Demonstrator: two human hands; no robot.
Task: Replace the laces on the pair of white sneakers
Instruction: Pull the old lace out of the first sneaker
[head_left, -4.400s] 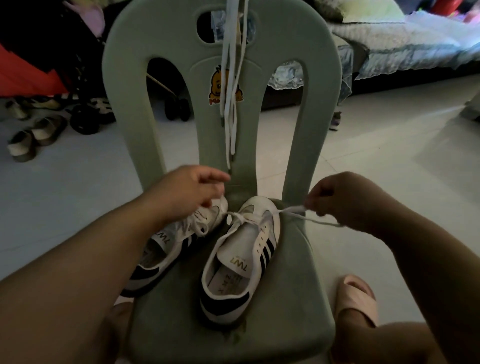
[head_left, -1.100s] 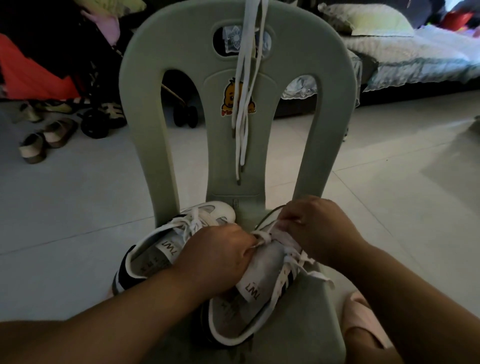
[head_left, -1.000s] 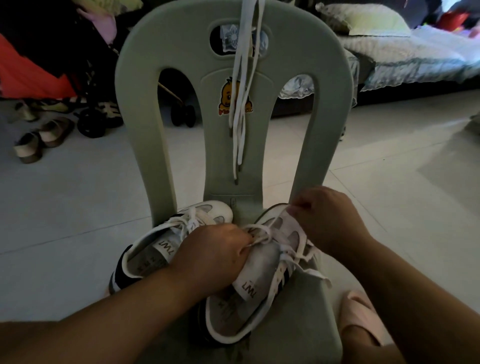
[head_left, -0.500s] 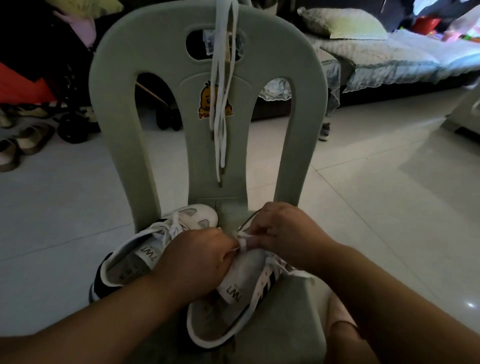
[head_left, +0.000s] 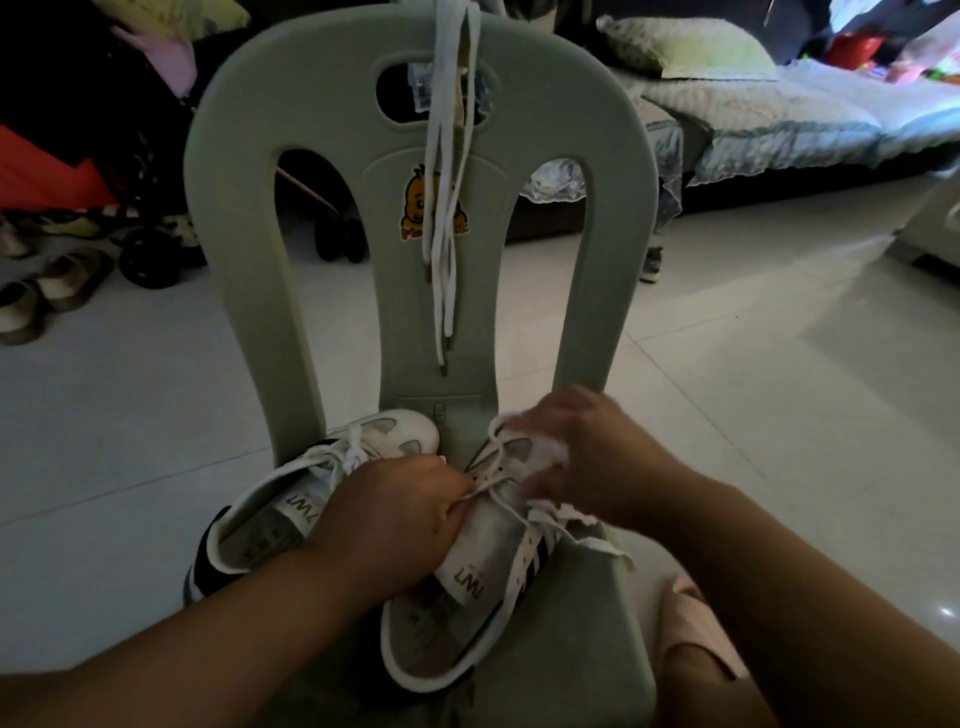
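Head view (only one).

Risks: the worked sneaker (head_left: 457, 623) lies tilted on the chair (head_left: 311, 104) seat, heel toward the front edge. A hard tug could drag it off, or bump the other sneaker (head_left: 291, 499), which touches it on the left and whose heel looks to overhang the seat's side. The lace (head_left: 488, 486) is being pulled sideways, so it may snag in an eyelet. The room is dim, so eyelets are easy to miss. A jolt to the chair could also shake down the spare laces (head_left: 447, 182) draped over its back.

Hands: the left hand (head_left: 395, 514) pinches a lace strand, fingers curled. The right hand (head_left: 587, 457) sits over the toe end but is blurred, so I can't tell its grip.

Look: white w/ dark side stripes and a dark heel. The tongue is lifted, label showing, and the lace is loose, w/ one end trailing on the seat to the right. The other sneaker looks fully laced.
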